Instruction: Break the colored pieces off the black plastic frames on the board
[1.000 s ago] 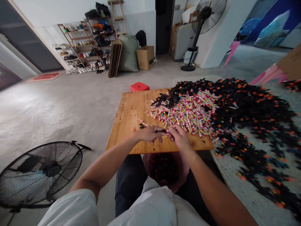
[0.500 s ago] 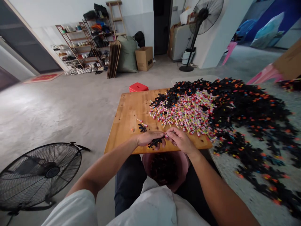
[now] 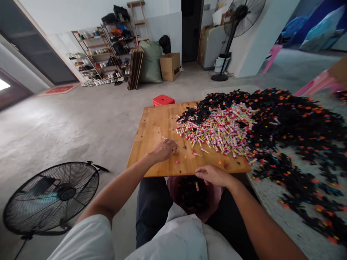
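Note:
My left hand (image 3: 164, 150) rests low over the wooden table (image 3: 151, 122), its fingers curled down. Whatever lies under them is hidden, though an orange and blue bit (image 3: 172, 152) shows by the fingertips. Beyond that hand, the end of a small printed tube (image 3: 164, 137) sticks out. My right hand (image 3: 213, 175) hangs at the table's near edge above a pink tub (image 3: 217, 195), fingers loosely apart. Just below its fingertips a small yellow and red tube (image 3: 197, 186) appears in the air over the tub. Dark pieces (image 3: 189, 195) fill the tub's inside.
Pink, white and yellow tubes (image 3: 222, 131) lie heaped on the table's right. Black plastic pieces with orange bits (image 3: 292, 119) spread behind and onto the speckled surface (image 3: 273, 206). Loose tubes and orange bits lie nearer. A floor fan (image 3: 66, 193) and red stool (image 3: 163, 100) stand around.
My hands have parted: the left moved left over the table, the right dropped to above the tub. The black piece formerly between them is gone from there. The view has shifted slightly.

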`<state>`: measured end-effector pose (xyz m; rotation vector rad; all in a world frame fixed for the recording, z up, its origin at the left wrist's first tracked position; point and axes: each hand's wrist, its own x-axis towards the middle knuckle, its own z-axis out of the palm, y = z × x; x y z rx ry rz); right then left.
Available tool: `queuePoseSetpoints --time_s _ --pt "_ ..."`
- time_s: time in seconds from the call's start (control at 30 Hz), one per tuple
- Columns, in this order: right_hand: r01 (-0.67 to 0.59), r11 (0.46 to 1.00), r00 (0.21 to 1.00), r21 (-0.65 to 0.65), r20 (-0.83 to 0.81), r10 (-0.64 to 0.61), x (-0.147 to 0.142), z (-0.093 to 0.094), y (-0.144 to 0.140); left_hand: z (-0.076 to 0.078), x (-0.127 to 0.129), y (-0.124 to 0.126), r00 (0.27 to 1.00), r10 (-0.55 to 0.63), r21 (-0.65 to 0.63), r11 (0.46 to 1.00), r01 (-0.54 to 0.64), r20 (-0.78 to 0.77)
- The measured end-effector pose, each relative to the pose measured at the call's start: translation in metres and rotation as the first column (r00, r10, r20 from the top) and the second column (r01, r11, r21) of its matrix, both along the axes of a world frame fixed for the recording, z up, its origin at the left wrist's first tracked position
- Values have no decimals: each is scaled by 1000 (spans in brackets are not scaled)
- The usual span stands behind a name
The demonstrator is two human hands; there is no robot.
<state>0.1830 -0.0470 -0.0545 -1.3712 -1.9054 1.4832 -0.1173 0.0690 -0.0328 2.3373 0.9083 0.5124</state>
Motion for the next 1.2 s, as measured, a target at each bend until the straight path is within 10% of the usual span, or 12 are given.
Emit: queuePoseSetpoints --time_s 0.2,0.43,0.63,0.77,0.93,1.2 --pt "126 854 845 504 396 -358 -19 3 41 -30 -34 33 952 -44 152 984 94 -302" --pt "-4 885 702 465 632 -329 -46 3 55 -37 -32 47 968 -59 85 993 82 -245" --pt "249 852 814 460 376 -442 -43 -6 50 -29 -35 48 975 207 -184 964 -190 79" --pt "412 830 894 376 11 -448 -51 0 37 -19 -19 36 705 524 -530 812 -244 479" --pt "484 830 858 279 -340 -386 -76 25 23 4 27 0 289 711 -767 593 244 641" --pt "557 820 759 133 -484 -436 -82 36 13 27 74 -30 169 752 -764 587 267 637"
